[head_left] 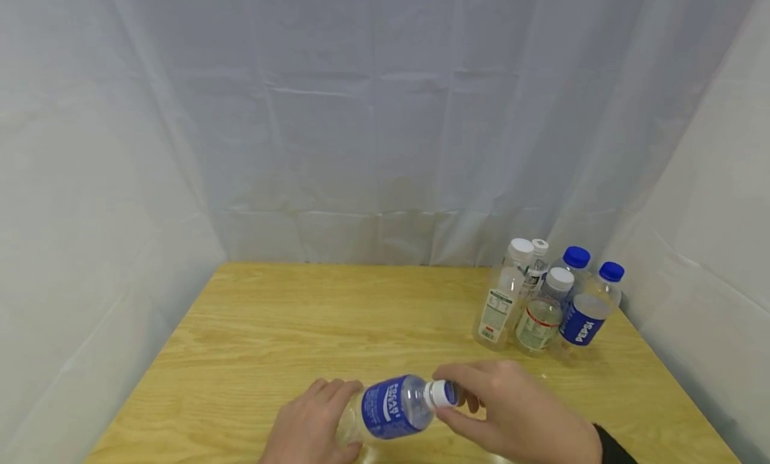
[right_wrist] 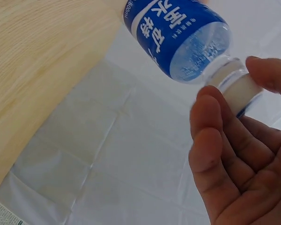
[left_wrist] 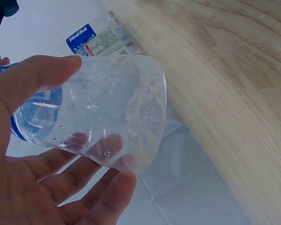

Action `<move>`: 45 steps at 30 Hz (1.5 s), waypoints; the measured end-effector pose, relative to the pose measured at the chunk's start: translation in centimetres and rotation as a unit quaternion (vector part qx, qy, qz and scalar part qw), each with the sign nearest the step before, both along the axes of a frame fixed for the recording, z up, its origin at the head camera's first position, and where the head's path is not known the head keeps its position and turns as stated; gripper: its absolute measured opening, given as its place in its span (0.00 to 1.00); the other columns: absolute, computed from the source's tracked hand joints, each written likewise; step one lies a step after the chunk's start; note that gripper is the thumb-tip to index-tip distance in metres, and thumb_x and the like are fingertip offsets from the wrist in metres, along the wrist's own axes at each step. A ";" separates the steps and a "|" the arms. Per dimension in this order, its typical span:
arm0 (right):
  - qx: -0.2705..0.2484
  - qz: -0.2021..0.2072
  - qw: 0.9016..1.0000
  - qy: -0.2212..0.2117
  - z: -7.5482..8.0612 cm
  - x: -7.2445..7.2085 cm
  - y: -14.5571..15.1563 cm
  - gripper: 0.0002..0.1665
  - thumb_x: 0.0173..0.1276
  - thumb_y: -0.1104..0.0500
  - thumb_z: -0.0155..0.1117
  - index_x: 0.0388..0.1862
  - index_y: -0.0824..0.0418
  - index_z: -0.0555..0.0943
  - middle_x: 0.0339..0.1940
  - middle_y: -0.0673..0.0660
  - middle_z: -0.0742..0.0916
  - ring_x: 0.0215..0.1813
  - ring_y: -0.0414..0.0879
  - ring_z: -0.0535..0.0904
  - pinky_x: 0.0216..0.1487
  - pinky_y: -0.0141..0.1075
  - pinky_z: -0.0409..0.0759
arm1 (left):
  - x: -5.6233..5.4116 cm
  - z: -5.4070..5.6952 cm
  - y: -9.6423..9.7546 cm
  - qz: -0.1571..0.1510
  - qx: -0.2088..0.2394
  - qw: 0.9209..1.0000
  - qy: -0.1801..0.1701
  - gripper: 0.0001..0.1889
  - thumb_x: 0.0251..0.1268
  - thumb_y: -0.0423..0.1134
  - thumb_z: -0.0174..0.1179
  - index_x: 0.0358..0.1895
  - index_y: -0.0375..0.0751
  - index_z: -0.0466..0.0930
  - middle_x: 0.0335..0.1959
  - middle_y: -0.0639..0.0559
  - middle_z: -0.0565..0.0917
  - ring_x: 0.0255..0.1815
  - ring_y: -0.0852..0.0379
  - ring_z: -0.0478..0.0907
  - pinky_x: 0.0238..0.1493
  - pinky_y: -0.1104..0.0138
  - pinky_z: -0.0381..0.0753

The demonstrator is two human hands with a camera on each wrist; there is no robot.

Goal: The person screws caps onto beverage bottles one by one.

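A clear plastic Pocari Sweat bottle (head_left: 388, 409) with a blue label is held on its side above the table's front part, its neck towards the right. My left hand (head_left: 315, 420) grips it near the base, thumb on one side and fingers on the other. In the left wrist view the see-through bottle base (left_wrist: 145, 108) shows a few droplets inside. At the other end, my right hand (head_left: 511, 407) pinches the white cap (right_wrist: 243, 91) at the bottle's mouth between thumb and fingers.
Several bottles stand close together at the table's right rear, among them a Pepsi bottle (head_left: 586, 317) with a blue cap and a white-capped bottle (head_left: 538, 323). The wooden table (head_left: 301, 317) is bordered by white sheeting (head_left: 373, 130) at the back and sides.
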State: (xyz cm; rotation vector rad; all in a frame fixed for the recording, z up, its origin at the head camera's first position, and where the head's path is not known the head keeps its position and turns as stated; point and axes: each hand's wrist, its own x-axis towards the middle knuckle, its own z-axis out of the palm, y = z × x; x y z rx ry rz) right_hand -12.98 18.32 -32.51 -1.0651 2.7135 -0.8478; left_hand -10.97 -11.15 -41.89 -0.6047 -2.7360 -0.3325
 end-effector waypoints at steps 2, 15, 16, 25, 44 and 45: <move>0.020 -0.008 1.000 0.007 0.1 0.0 0.0 0.20 0.71 0.34 0.59 0.44 0.46 0.83 0.27 0.35 0.80 0.26 0.28 0.73 0.26 0.25 0.75 | 0.0 0.0 0.0 -0.004 -0.002 1.000 0.001 0.38 0.32 0.54 0.79 0.56 0.49 0.81 0.46 0.58 0.85 0.45 0.57 0.80 0.36 0.60 0.85; 0.048 -0.069 0.984 0.156 -1.0 0.1 -0.1 0.22 0.69 0.31 0.57 0.32 0.46 0.81 0.17 0.34 0.72 0.20 0.26 0.64 0.21 0.24 0.62 | 0.0 0.3 0.1 -0.013 0.001 0.999 -0.034 0.37 0.36 0.54 0.78 0.57 0.48 0.80 0.47 0.57 0.85 0.46 0.56 0.80 0.37 0.60 0.85; 0.043 -0.064 0.983 0.166 -1.0 0.1 0.0 0.23 0.67 0.30 0.59 0.40 0.46 0.84 0.23 0.34 0.79 0.23 0.27 0.70 0.24 0.25 0.69 | 0.0 0.3 0.1 -0.011 0.002 0.999 -0.040 0.38 0.37 0.54 0.78 0.58 0.48 0.80 0.47 0.57 0.85 0.47 0.56 0.80 0.38 0.59 0.85; -0.003 0.044 0.977 0.209 -0.7 0.1 0.8 0.29 0.63 0.50 0.75 0.62 0.41 0.77 0.54 0.36 0.81 0.52 0.34 0.79 0.50 0.34 0.84 | 0.0 0.5 0.1 0.002 0.003 0.999 -0.049 0.38 0.36 0.54 0.78 0.58 0.48 0.80 0.47 0.57 0.85 0.47 0.56 0.80 0.39 0.58 0.85; 0.034 -0.025 0.961 0.274 -1.8 -0.1 0.8 0.24 0.68 0.34 0.62 0.53 0.47 0.83 0.43 0.40 0.87 0.43 0.36 0.83 0.43 0.38 0.85 | 0.1 0.4 0.1 -0.007 0.004 1.000 -0.022 0.38 0.35 0.54 0.79 0.57 0.48 0.81 0.48 0.57 0.85 0.48 0.56 0.81 0.38 0.59 0.86; 0.025 -0.021 0.960 0.279 -1.7 -0.1 1.0 0.28 0.67 0.35 0.64 0.60 0.46 0.81 0.50 0.41 0.87 0.49 0.38 0.83 0.48 0.41 0.86 | 0.1 0.4 0.0 -0.003 0.004 1.000 -0.026 0.38 0.35 0.54 0.79 0.58 0.48 0.80 0.49 0.57 0.85 0.48 0.56 0.81 0.39 0.59 0.86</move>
